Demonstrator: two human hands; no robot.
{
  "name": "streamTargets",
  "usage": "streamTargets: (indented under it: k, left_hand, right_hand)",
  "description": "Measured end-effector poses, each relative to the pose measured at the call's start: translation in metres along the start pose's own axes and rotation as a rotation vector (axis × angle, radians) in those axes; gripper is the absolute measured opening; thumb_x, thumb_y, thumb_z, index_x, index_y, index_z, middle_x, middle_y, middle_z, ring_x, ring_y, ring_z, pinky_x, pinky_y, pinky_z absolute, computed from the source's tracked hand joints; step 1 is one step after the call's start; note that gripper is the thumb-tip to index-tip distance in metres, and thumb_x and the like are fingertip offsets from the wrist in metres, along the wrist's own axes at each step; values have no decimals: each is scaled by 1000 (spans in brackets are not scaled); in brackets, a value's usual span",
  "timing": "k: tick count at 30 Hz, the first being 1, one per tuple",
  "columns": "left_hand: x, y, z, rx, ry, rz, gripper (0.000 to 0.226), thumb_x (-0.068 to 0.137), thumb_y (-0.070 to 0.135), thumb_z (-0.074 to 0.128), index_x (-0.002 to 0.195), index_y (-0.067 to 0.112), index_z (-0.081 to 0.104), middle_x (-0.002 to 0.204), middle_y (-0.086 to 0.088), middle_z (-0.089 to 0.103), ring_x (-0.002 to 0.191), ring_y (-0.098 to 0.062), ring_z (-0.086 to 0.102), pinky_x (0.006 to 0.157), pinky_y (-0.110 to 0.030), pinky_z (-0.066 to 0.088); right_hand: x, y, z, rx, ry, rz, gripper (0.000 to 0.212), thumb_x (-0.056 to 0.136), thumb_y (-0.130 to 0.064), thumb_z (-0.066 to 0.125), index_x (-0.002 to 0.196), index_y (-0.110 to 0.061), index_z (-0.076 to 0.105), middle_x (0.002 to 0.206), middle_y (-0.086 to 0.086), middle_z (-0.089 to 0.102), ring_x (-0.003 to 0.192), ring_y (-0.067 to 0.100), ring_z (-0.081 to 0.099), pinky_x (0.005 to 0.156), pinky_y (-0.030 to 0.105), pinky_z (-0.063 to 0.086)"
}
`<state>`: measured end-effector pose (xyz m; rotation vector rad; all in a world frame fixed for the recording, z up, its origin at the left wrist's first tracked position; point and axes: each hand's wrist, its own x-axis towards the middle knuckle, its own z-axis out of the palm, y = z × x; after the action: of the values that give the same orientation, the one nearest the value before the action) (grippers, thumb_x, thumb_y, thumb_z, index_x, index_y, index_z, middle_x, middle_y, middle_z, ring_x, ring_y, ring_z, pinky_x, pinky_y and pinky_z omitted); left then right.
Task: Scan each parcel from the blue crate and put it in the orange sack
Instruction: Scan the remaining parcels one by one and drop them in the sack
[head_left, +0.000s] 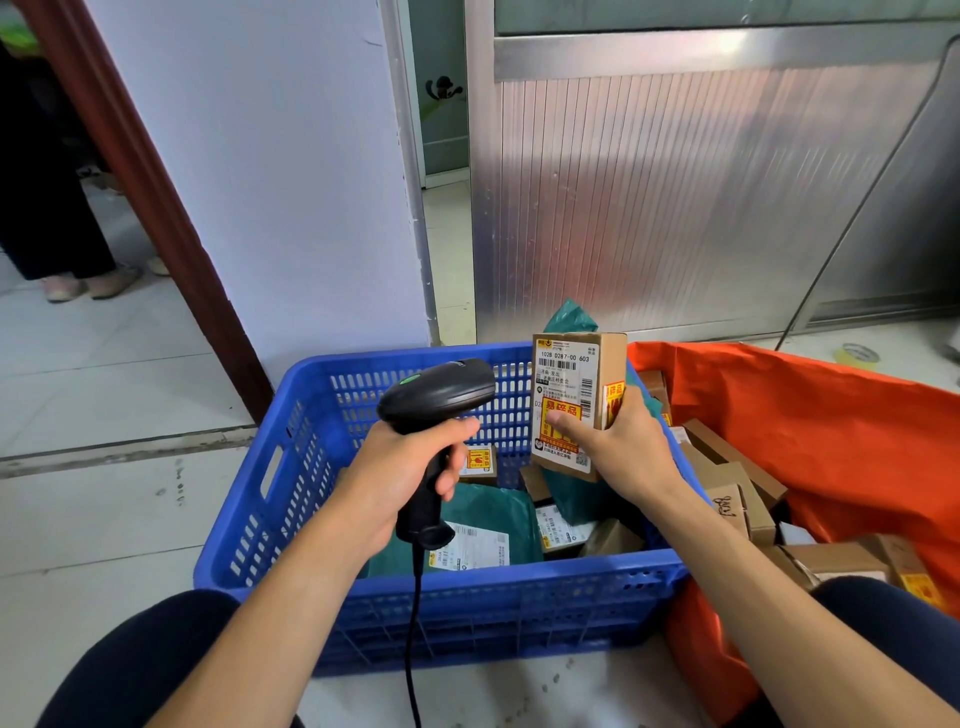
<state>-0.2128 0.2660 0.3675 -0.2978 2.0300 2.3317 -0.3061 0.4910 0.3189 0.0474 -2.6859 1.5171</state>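
Nearest: dark-trousered knees (130, 660) at the bottom edge, bare forearms reaching over them.
Left grip (410, 467): wrapped round the handle of a black corded handheld barcode scanner (439, 395), head pointing right toward the parcel.
Right grip (618, 447): pinching a small upright brown cardboard parcel with a white shipping label (574, 384), thumb on the front, fingers behind.
Parcel location: held over the far right corner of the blue perforated plastic crate (467, 597), beside the orange fabric sack (831, 426), not in it yet.
Crate: green plastic mailers (493, 514) and small boxes inside.
Sack: brown cartons (727, 467) piled inside.
Risk, misread: the scanner looks oblique to the label, so it may miss, or may catch a label lying below.
Risk, thumb: it covers the lower label, so sliding up would hide the top barcode.
Risk, drop: the yellow-red sticker suggests fragile contents, and tossing onto hard cartons could damage them.
Risk, cable (413, 649): it hangs over the crate front and may snag.
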Motion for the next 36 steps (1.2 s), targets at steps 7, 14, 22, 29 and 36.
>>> streamTargets:
  k: [7,14,22,29,36]
  left_hand:
    - [3,-1,4,13,-16,15,11,92,15,75,88,7,69,69,-11,59,48,-19,43,51,-32,43]
    - [9,-2,30,19,-69,25,14,93,14,73,85,5,65,68,-12,59,45,-18,42,50,-31,41]
    - [17,-11,73,18,-164,9,13,94,13,72,85,6,66,68,-11,58,45,-19,41,49,-31,39]
    - [24,-20,106,17,-211,-14,10,94,10,72,88,3,67,64,-10,57,43,-18,40,47,-30,38]
    - [32,-32,122,54,-249,-37,16,91,13,75,95,-1,68,67,-13,58,44,-20,41,51,-33,40]
  right_hand:
    - [-9,12,-19,-41,-16,23,61,80,-50,81,119,-18,48,110,-6,70,88,4,69,65,21,55]
    - [-30,33,-59,-177,-2,99,59,83,-52,79,120,-20,46,111,-6,66,93,15,65,67,23,50]
    - [-47,64,-108,-253,135,263,53,88,-38,72,114,-14,33,108,6,59,101,36,63,80,39,47]
    - [-66,109,-156,-321,247,411,51,89,-46,70,112,-17,35,102,7,65,83,29,66,70,40,54]
    - [-100,150,-171,-475,189,416,56,91,-59,62,130,-25,43,102,-3,65,83,22,65,72,37,54]
